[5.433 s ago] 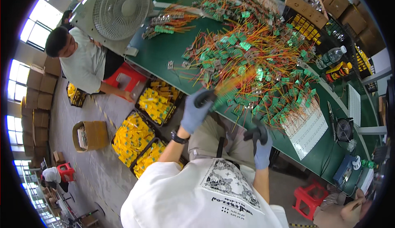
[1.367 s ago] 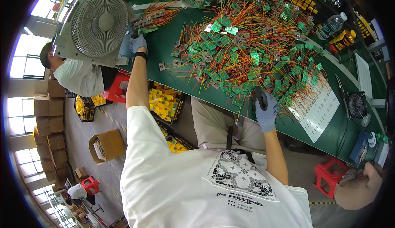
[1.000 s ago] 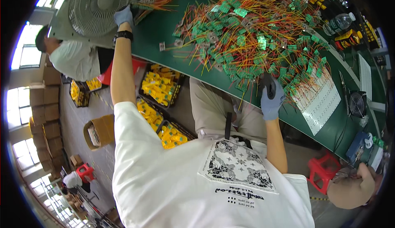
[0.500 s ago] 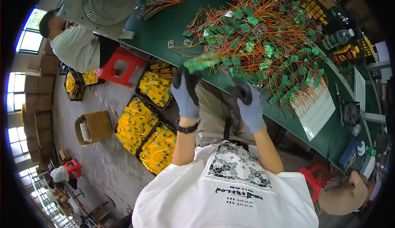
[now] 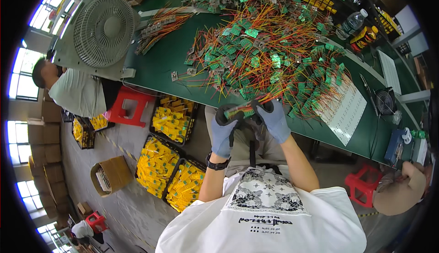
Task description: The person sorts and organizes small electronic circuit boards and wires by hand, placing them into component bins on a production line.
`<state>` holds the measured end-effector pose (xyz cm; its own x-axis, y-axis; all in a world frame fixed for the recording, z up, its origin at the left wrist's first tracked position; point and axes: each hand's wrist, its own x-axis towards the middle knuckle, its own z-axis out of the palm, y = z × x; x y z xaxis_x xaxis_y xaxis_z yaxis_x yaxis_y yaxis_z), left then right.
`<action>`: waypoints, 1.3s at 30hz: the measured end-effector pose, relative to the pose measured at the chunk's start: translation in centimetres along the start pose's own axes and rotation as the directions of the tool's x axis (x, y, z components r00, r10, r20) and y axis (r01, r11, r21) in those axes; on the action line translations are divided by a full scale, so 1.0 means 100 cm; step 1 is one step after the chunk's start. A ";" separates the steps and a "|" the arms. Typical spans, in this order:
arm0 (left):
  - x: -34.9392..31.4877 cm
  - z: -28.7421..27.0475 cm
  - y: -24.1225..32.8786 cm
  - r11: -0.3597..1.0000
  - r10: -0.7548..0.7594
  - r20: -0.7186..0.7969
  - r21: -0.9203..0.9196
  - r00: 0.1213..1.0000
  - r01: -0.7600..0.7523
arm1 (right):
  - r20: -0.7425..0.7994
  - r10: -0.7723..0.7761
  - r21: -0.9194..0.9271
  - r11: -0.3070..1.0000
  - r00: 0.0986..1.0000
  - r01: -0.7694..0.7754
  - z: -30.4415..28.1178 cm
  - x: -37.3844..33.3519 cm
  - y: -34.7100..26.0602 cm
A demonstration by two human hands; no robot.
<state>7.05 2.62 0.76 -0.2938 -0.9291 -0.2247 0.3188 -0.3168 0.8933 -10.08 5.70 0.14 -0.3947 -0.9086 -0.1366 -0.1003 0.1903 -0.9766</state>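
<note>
Just in front of the table's near edge, a bundle of green circuit boards point(image 5: 243, 111) with red and yellow wires lies between my two gloved hands. My left hand point(image 5: 224, 127), in a grey glove with dark fingers, is closed around its left end. My right hand point(image 5: 273, 119), gloved the same way, has its fingers closed at the right end, where the wires come out. The fingers partly hide the bundle. Beyond both hands, a big tangled heap of wired circuit boards point(image 5: 256, 56) spreads over the green table point(image 5: 164, 74).
A white perforated board point(image 5: 343, 111) lies right of the heap, near a small black fan point(image 5: 385, 101). A large fan point(image 5: 103, 31) stands at the left. Black crates of yellow parts point(image 5: 157, 164) and a cardboard box point(image 5: 112, 175) are on the floor. A person point(image 5: 77, 90) sits at left.
My left hand has brought the bundle right and down, toward me. The right hand, apart from it before, has closed on its other end. The whole view has shifted a little.
</note>
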 end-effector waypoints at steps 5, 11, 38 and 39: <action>0.008 0.028 0.005 0.992 -0.018 -0.005 -0.124 1.000 0.017 | -0.016 -0.116 -0.258 0.960 0.993 0.107 -0.012 0.001 -0.024; 0.048 0.064 0.005 0.703 0.448 0.085 0.582 0.890 -0.409 | 0.101 -0.635 -0.725 0.481 0.766 0.494 -0.027 0.043 -0.031; 0.056 0.081 0.009 0.983 0.183 -0.049 -0.023 0.982 -0.184 | -0.407 -0.345 -0.515 0.852 0.846 0.100 -0.048 0.043 -0.039; 0.050 0.082 0.011 0.994 0.105 -0.024 -0.008 0.994 -0.105 | -0.358 -0.298 -0.391 0.908 0.885 0.147 -0.049 0.031 -0.038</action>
<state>-1.41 -0.77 3.80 -0.2373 -0.9615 -0.1387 0.3552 -0.2187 0.9088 -15.43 3.95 4.23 -0.6466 -0.7275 0.2294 -0.5066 0.1847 -0.8422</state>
